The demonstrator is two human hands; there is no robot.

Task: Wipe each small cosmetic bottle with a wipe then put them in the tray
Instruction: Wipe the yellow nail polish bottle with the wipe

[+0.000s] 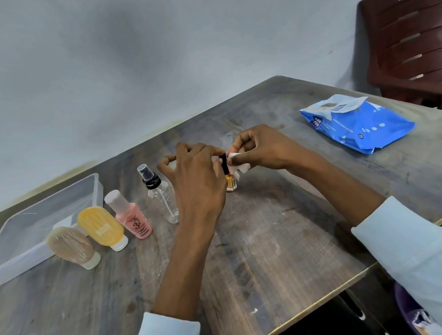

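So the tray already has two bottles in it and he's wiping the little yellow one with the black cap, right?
Not quite. The head view shows no bottles in the tray; four stand on the table beside it. The rest holds: the wipe is against the yellow bottle with the black cap.

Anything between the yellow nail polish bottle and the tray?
Yes: the spray bottle, pink bottle, yellow tube and beige tube stand between the nail polish bottle and tray. Carrying it over them avoids all four.

Polish bottle [230, 181] half-hidden (by hands [201, 176]).
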